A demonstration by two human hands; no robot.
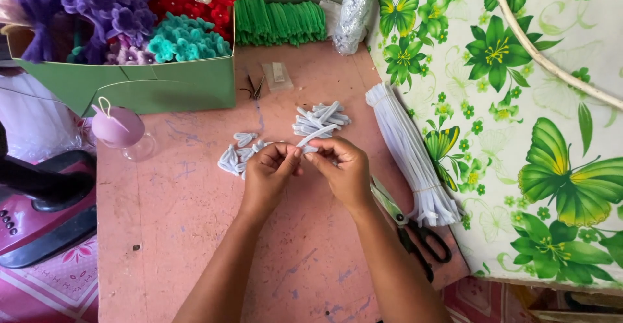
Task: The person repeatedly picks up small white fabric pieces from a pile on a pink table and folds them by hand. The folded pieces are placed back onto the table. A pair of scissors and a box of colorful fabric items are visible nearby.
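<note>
Both my hands meet over the middle of a worn pink table [169, 232]. My left hand [269, 174] and my right hand [344, 167] pinch the same short white pipe cleaner piece [316, 136] between fingertips, bending it. Just beyond my fingers lies a pile of cut white pipe cleaner pieces [321, 117]. To the left of my left hand sits a small cluster of folded white loops [239, 153].
A long bundle of white pipe cleaners [409, 151] lies right of my hands, scissors [415, 232] below it. A green box [156, 83] of purple, red and teal pipe-cleaner flowers stands at back left, green pipe cleaners [279, 21] behind. A butterfly-patterned cloth [519, 135] covers the right.
</note>
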